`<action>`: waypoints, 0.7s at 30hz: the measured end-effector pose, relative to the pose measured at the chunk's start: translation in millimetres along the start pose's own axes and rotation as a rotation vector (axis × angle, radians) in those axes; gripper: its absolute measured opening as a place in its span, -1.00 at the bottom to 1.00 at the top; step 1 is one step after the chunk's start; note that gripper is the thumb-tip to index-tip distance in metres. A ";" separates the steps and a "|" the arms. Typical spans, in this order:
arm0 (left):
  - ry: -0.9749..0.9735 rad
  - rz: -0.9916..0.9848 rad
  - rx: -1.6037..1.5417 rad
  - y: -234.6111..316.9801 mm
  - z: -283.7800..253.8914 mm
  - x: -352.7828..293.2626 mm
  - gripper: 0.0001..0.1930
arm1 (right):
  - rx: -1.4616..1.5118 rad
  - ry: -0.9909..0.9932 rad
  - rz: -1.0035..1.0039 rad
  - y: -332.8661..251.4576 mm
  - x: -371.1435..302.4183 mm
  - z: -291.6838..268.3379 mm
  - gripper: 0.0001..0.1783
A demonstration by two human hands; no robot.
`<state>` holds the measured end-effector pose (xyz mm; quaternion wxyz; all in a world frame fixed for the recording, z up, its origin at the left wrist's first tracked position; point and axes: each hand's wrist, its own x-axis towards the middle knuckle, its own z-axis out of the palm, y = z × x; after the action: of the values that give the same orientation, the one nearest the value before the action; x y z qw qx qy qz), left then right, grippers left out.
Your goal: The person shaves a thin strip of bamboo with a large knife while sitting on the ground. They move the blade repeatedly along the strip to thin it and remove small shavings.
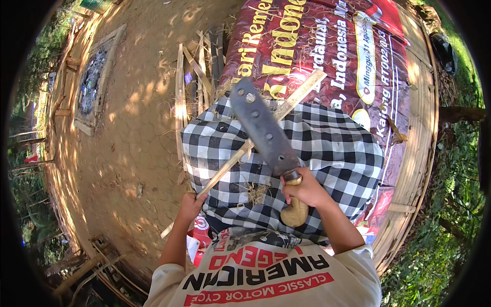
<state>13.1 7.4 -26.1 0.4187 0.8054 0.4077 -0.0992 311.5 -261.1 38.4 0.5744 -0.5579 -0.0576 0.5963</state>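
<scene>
My right hand (306, 189) is closed round the wooden handle of a machete (263, 128). Its broad dark blade, with several round holes, points up and to the left, crossing over a long pale strip of split wood or bamboo (225, 168). My left hand (192, 205) grips that strip near its lower end. The strip slants up to the right across my lap, which a black-and-white checked cloth (327, 148) covers. A curl of shaving hangs from the strip beside the blade. Whether the blade touches the strip I cannot tell.
Loose shavings (255, 194) lie on the cloth. A dark red printed banner (307, 46) covers the bamboo platform (409, 169) under me. Several wood strips (180, 97) lie on the dirt ground (123, 169) ahead to the left. Farther left is a framed ash pit (94, 79). Greenery borders the right side.
</scene>
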 end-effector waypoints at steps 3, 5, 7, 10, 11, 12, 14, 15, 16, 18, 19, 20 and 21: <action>-0.037 0.002 0.001 7.0 -6.8 -2.7 -0.35 | -0.031 -0.040 0.027 -2.6 -2.3 -2.9 -0.83; -0.016 -0.020 0.012 13.7 -3.4 -3.6 -0.35 | 0.029 -0.030 -0.056 -2.3 -0.1 -7.6 -0.82; 0.000 -0.022 0.023 17.1 -2.7 -1.0 -0.36 | 0.128 0.067 -0.045 2.3 2.2 -1.1 -0.84; -0.026 -0.036 0.013 9.8 -6.2 -1.4 -0.36 | 0.014 -0.013 0.018 3.9 -0.6 -3.0 -0.84; -0.043 -0.042 0.005 7.0 -8.2 -1.3 -0.36 | -0.014 -0.060 0.032 2.1 -1.5 -5.6 -0.84; -0.027 -0.016 0.005 10.9 -7.3 -1.9 -0.37 | -0.044 -0.104 0.051 1.8 -2.2 -7.9 -0.83; 0.007 0.033 0.003 20.3 -5.6 -2.5 -0.37 | 0.056 -0.024 0.017 1.5 -0.5 -8.9 -0.83; 0.006 0.008 0.014 18.4 -4.2 -1.7 -0.37 | 0.104 0.029 -0.011 2.1 1.1 -6.9 -0.83; 0.006 -0.018 0.025 14.8 -3.0 0.9 -0.37 | 0.151 0.081 -0.039 3.4 2.3 -6.0 -0.83; -0.002 -0.029 0.016 14.3 -3.1 -0.2 -0.37 | 0.052 0.004 0.012 10.7 -0.3 -6.0 -0.82; -0.008 -0.014 -0.003 17.6 -5.2 -1.1 -0.36 | 0.001 -0.060 0.037 9.0 -2.1 -6.7 -0.82; -0.015 0.002 -0.021 19.9 -6.9 -1.2 -0.36 | -0.050 -0.124 0.062 6.4 -3.8 -8.1 -0.82; -0.002 0.008 0.003 17.0 -5.8 -1.9 -0.36 | -0.011 -0.108 0.091 2.8 -4.9 -10.2 -0.80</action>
<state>23.4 5.3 -11.4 0.4182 0.8077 0.4037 -0.0989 315.9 -271.5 35.6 0.5397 -0.5298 -0.0663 0.6508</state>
